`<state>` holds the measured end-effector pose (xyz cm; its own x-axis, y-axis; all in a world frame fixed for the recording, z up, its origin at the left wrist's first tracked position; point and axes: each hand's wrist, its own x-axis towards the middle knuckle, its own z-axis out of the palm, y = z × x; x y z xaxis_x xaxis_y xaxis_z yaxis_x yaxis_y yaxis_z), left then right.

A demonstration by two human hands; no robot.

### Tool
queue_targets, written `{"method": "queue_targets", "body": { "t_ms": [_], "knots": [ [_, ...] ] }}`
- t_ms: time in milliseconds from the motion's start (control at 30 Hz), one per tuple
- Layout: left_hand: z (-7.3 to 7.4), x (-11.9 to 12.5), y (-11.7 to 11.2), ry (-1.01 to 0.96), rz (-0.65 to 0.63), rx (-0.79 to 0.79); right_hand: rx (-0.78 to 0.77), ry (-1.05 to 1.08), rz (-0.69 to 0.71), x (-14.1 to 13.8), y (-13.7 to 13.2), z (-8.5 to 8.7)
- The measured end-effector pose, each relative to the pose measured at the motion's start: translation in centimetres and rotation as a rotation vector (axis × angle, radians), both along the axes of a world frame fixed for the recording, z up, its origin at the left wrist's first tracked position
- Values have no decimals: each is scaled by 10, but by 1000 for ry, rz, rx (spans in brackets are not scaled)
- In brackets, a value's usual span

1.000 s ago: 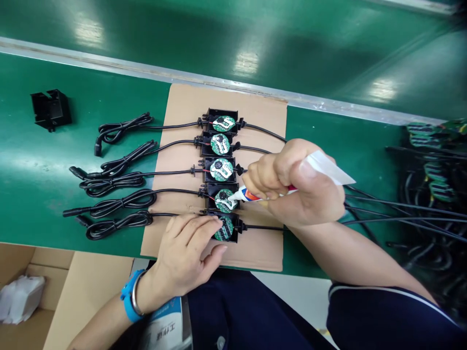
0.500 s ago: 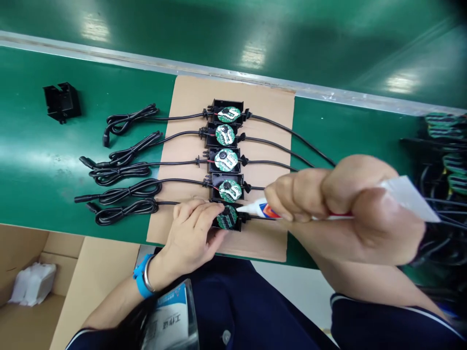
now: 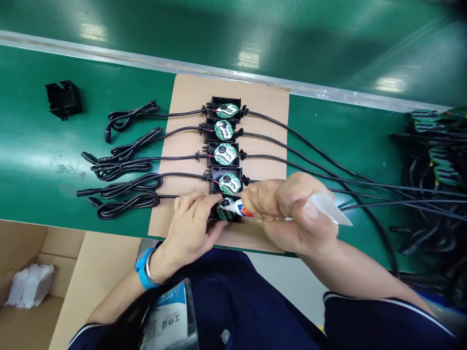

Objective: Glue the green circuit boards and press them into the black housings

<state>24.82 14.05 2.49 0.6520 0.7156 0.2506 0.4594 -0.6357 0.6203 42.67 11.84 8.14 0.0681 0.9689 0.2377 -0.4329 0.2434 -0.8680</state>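
Note:
My right hand (image 3: 292, 209) is closed around a white, red and blue glue tube (image 3: 245, 209). The tube's white nozzle points left, over the nearest round green circuit board (image 3: 226, 214). That board sits in the nearest black plastic box (image 3: 236, 218), partly hidden by my hands. With fingers on its far side and thumb on its near side, my left hand (image 3: 193, 221) grips this box at its left end. Beyond it stand several more boxes in a column, each with a round board (image 3: 229, 183) bearing white paste. Black cables run out from both sides.
Cardboard (image 3: 175, 97) lies under the boxes on the green table (image 3: 29, 146). Coiled cables (image 3: 127, 204) and a separate black box (image 3: 63, 99) are at left. More boards and cables (image 3: 423, 233) are piled at right. An open carton (image 3: 32, 238) stands at lower left.
My right hand has moved left with the glue tube, bringing the nozzle over the nearest board. My left hand keeps its grip on the box. The view has shifted slightly.

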Motion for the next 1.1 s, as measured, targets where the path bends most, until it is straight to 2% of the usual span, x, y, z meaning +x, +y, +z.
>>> {"method": "queue_targets", "body": {
  "t_ms": [467,1100],
  "knots": [
    [-1,-1,2,2,-7,-1,-71,-38,-34,8,-19,0],
    [4,-1,3,5,-1,-53,-41,-40,-87,12,-1,-6]
  ]
}}
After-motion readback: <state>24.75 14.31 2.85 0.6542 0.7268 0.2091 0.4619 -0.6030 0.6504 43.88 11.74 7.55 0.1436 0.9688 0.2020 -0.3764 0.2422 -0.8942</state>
